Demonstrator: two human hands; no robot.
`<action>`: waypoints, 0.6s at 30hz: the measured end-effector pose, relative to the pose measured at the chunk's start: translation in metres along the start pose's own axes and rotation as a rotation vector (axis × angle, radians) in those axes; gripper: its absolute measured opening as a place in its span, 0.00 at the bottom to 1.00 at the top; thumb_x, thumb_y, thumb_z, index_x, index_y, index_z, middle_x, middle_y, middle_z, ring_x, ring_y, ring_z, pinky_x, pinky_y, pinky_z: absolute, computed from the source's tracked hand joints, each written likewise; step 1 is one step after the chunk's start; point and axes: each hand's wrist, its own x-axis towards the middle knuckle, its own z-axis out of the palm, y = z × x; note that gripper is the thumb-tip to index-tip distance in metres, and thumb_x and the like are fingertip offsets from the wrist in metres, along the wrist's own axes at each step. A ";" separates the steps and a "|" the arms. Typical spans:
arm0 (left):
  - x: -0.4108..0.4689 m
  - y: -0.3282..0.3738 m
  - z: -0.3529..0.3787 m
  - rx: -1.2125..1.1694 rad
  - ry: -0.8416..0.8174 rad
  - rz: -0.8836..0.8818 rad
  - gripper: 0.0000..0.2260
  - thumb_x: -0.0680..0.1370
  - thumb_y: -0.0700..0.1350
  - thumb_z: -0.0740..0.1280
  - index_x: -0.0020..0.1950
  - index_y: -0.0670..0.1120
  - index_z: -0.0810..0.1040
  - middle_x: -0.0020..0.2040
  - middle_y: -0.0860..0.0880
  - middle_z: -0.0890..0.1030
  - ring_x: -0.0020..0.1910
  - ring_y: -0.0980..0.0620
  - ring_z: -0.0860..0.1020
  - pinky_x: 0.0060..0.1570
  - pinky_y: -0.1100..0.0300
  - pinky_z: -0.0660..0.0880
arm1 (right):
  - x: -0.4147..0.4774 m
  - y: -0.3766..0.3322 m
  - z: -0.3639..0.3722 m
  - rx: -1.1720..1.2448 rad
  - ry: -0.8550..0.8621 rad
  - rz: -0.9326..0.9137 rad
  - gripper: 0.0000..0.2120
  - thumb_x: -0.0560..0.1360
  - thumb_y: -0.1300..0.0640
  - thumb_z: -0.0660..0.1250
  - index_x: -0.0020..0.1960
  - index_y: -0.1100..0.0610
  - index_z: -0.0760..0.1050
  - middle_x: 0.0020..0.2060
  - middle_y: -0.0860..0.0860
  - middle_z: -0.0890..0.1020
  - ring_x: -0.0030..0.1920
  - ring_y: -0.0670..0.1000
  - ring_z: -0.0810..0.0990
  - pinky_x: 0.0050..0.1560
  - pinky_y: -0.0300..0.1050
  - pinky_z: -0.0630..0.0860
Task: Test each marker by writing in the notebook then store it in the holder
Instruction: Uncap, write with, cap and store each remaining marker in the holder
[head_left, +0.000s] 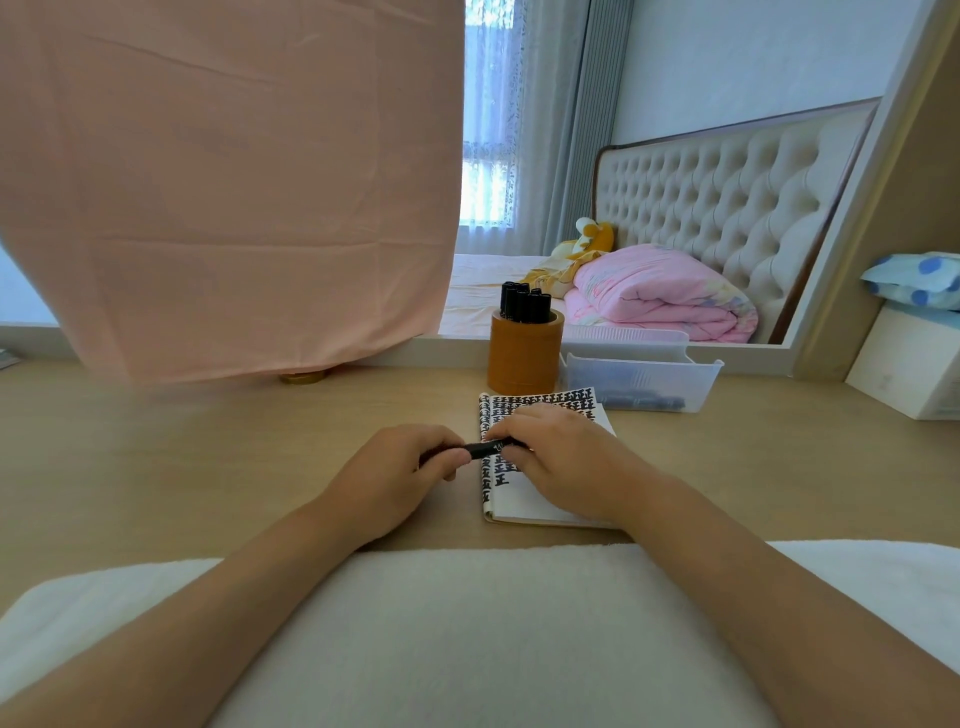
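The left hand curls round one end of a slim black marker and the right hand pinches the other, level over the left edge of the notebook, its white page dense with black strokes. Smooth pale wood counter runs wide leftward to a hanging pink cloth. Just beyond the notebook stands the round tan holder, a clear plastic tray beside it on the right
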 end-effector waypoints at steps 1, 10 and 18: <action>0.000 0.000 -0.002 0.004 0.001 0.020 0.09 0.80 0.49 0.64 0.40 0.58 0.77 0.37 0.56 0.80 0.37 0.58 0.74 0.37 0.66 0.66 | 0.000 0.001 -0.002 0.016 -0.016 0.013 0.11 0.82 0.54 0.60 0.60 0.52 0.78 0.48 0.46 0.80 0.47 0.44 0.72 0.50 0.39 0.68; 0.001 -0.003 -0.001 0.204 0.158 0.303 0.09 0.78 0.49 0.66 0.51 0.48 0.84 0.38 0.54 0.78 0.39 0.56 0.71 0.39 0.60 0.67 | 0.001 -0.004 -0.004 0.066 -0.051 0.087 0.11 0.82 0.51 0.59 0.54 0.49 0.80 0.40 0.44 0.80 0.41 0.45 0.74 0.43 0.45 0.72; 0.014 0.001 -0.002 0.191 0.177 0.257 0.08 0.79 0.51 0.67 0.55 0.55 0.82 0.44 0.59 0.77 0.43 0.58 0.74 0.41 0.59 0.72 | 0.002 0.001 -0.003 0.306 -0.055 0.163 0.10 0.83 0.54 0.59 0.58 0.50 0.79 0.45 0.47 0.75 0.45 0.45 0.74 0.48 0.42 0.72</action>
